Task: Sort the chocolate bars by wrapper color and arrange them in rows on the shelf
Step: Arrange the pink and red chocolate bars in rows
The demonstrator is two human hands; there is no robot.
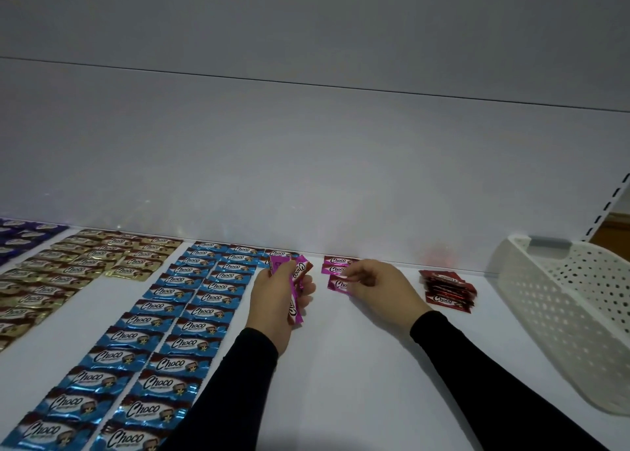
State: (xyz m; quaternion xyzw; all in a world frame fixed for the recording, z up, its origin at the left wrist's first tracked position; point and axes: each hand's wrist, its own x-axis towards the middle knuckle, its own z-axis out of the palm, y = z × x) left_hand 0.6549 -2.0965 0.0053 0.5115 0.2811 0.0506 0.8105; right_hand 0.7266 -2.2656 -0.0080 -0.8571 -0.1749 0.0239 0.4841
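Observation:
My left hand grips a bunch of pink-wrapped chocolate bars above the white shelf. My right hand pinches a pink bar lying flat on the shelf, third in a short pink row; two more pink bars lie behind it against the back wall. Blue bars form two long rows on the left. Gold bars fill rows further left, and purple bars sit at the far left edge. A small pile of red bars rests to the right.
A white perforated plastic basket stands at the right end of the shelf. The grey back panel rises behind the rows. A slotted shelf upright shows at the far right.

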